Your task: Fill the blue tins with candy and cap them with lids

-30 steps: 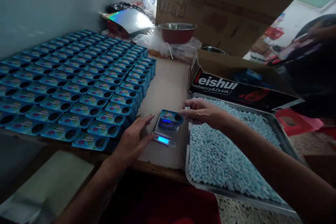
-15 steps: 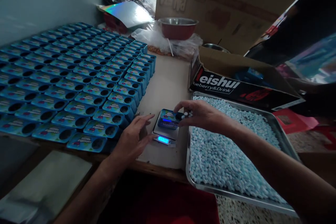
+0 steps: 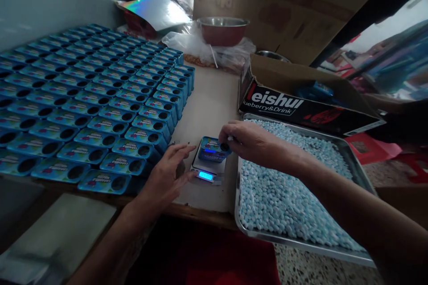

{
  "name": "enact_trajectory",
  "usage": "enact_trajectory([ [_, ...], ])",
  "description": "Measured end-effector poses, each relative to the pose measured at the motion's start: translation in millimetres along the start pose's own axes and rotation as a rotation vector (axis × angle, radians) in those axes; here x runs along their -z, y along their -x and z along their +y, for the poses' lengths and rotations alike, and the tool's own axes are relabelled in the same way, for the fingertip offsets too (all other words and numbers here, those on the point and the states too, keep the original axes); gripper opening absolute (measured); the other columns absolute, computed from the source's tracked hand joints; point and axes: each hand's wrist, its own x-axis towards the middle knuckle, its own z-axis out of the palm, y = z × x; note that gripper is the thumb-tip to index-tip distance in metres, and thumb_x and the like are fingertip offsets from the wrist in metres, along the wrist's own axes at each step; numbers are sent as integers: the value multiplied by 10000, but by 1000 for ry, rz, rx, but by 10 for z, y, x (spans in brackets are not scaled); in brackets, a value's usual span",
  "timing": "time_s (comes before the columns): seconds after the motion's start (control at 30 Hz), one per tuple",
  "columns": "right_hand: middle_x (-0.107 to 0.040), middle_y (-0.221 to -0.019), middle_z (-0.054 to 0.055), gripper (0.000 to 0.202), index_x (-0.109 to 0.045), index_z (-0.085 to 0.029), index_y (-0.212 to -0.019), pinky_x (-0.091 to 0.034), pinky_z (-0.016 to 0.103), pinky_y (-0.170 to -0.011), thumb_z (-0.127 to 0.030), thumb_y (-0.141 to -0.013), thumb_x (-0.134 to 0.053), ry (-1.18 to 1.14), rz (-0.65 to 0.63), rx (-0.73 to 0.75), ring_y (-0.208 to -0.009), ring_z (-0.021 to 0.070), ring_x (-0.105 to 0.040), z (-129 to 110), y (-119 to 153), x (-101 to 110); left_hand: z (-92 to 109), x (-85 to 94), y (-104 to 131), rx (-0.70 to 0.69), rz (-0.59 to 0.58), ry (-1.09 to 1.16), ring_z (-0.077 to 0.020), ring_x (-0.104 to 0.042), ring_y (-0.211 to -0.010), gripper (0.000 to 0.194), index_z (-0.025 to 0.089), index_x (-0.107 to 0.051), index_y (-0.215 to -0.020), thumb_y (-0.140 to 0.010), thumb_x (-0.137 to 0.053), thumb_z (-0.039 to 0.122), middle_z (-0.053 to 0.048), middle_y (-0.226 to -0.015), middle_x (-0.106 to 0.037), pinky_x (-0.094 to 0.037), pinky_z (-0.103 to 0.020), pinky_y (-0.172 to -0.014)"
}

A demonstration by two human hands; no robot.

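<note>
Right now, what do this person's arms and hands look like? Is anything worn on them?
Both are bare. The left hand and the right hand have no gloves, and I see no rings, watch or bracelet. Both forearms are uncovered as far as the picture's edge, with no sleeve in view. The light is dim, so small marks would be hard to make out.

Probably a small packing workshop: rows of blue tins (image 3: 100, 93), stacked cardboard boxes (image 3: 284, 4).

Blue tin (image 3: 213, 149) upright on lit scale (image 3: 206, 170)
</note>
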Motion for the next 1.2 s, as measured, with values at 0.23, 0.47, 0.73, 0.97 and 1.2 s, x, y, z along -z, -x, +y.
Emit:
enact_trajectory([
  [0.23,-705,-886,16,313,-761,-188,-919,-424,238,-695,-35,-827,-505,-146,28,10,-745,119,-606,60,-44,-137,65,17,-20,-29,49,-14,-266,-591,-1265,502,259,-586,-1373,-892,-689,361,-87,-1399,-532,-504,-463,-1111],
  [0.47,-712,-922,33,235,-805,-209,-924,-428,248,-636,-115,-789,-637,-290,114,-47,-702,119,-578,143,52,-167,90,71,3,-47,109,9,-254,-633,-1215,494,262,-590,-1365,-901,-685,403,-89,-1397,-540,-541,-429,-1073],
  [0.73,-730,-821,20,144,-782,-170,-868,-477,262,-727,-204,-734,-738,-1008,251,-236,-754,133,-623,358,76,-209,180,113,17,-62,141,-17,-249,-651,-1178,475,247,-618,-1340,-903,-680,421,-89,-1374,-571,-543,-434,-1069],
  [0.97,-620,-749,-24,195,-693,-184,-791,-362,192,-533,-110,-645,-800,-1446,473,-484,-604,64,-473,760,543,-115,218,145,26,-2,169,16,-257,-667,-1167,508,261,-608,-1362,-875,-704,368,-85,-1354,-615,-557,-441,-1044],
  [1.2,-746,-1008,58,291,-773,-213,-991,-481,314,-832,-408,-779,-819,-920,306,-560,-905,182,-645,1058,1041,-382,206,-101,-213,101,236,210,-264,-645,-1205,688,207,-559,-1390,-757,-806,311,-121,-1304,-662,-542,-458,-1043],
])
